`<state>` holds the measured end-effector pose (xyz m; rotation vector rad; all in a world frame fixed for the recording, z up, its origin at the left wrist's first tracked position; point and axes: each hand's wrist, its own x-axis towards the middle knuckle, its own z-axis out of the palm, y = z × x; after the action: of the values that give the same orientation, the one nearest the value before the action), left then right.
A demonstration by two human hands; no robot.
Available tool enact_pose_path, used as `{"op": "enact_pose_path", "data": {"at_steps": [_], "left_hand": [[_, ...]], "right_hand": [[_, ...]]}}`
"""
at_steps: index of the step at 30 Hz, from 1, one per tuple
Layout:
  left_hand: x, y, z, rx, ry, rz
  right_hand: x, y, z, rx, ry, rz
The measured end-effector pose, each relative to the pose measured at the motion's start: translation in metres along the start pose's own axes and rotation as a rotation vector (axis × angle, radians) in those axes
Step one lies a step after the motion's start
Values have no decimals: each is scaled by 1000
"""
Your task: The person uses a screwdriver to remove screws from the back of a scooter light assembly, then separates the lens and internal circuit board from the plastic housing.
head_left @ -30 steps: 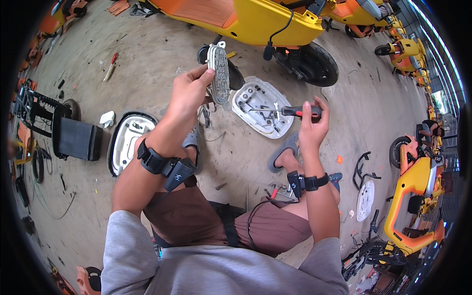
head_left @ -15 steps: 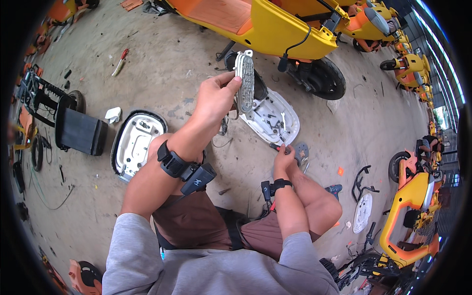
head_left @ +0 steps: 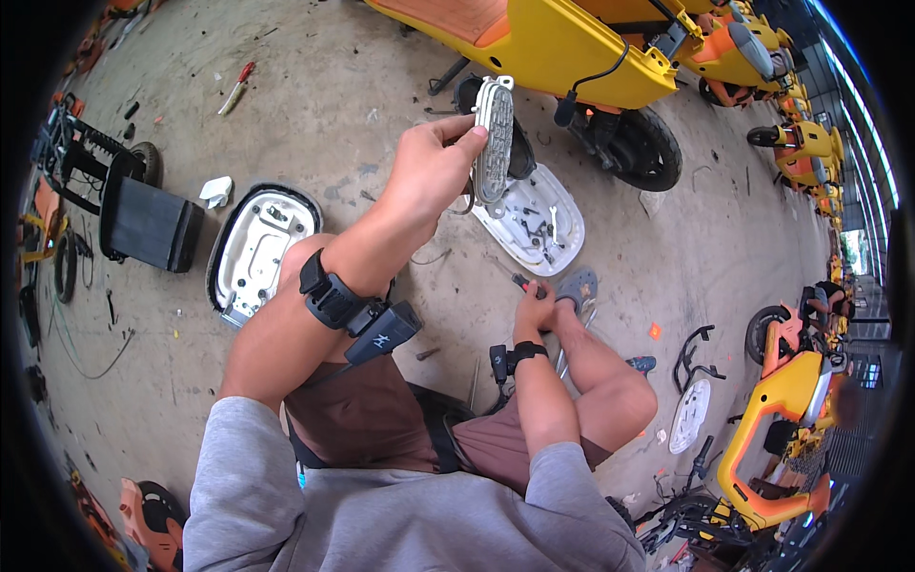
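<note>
2 hands are at work here, and they are well apart. The left hand [head_left: 429, 176] is raised out in front, fingers curled tight around a long grey lamp unit [head_left: 493, 138], thumb pressed on its near edge, the unit held upright with its ribbed face turned to the right. Down low, the right hand [head_left: 536, 307] is closed around a screwdriver with a red and black handle [head_left: 520, 282], just beside the person's grey shoe [head_left: 578, 287]. Between the 2 hands, on the concrete floor [head_left: 315, 95], lies a white plastic cover [head_left: 530, 221] turned hollow side up like a tray, and inside it sit several small dark screws and bits of hardware; how many, I cannot tell. A second white cover with a black rim [head_left: 253, 250] lies to the left by the person's knee, also hollow side up, with small fittings in its top end. Beyond the lamp unit stands a yellow scooter [head_left: 562, 48], rear wheel on the ground. A black rack [head_left: 143, 221] sits far left, a crumpled white rag [head_left: 216, 191] near it, and another red-handled screwdriver [head_left: 236, 88] lies farther off.
</note>
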<state>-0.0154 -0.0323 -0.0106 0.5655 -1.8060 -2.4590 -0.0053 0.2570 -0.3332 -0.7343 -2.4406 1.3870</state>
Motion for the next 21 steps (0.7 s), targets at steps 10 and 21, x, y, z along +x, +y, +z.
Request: {"op": "enact_pose_path", "data": {"at_steps": [10, 21], "left_hand": [[-4, 7, 2, -13, -4, -14], [-2, 3, 0, -103, 26, 69]], "right_hand": [[8, 43, 9, -102, 8, -119], [-4, 24, -1, -122, -30, -124]]}}
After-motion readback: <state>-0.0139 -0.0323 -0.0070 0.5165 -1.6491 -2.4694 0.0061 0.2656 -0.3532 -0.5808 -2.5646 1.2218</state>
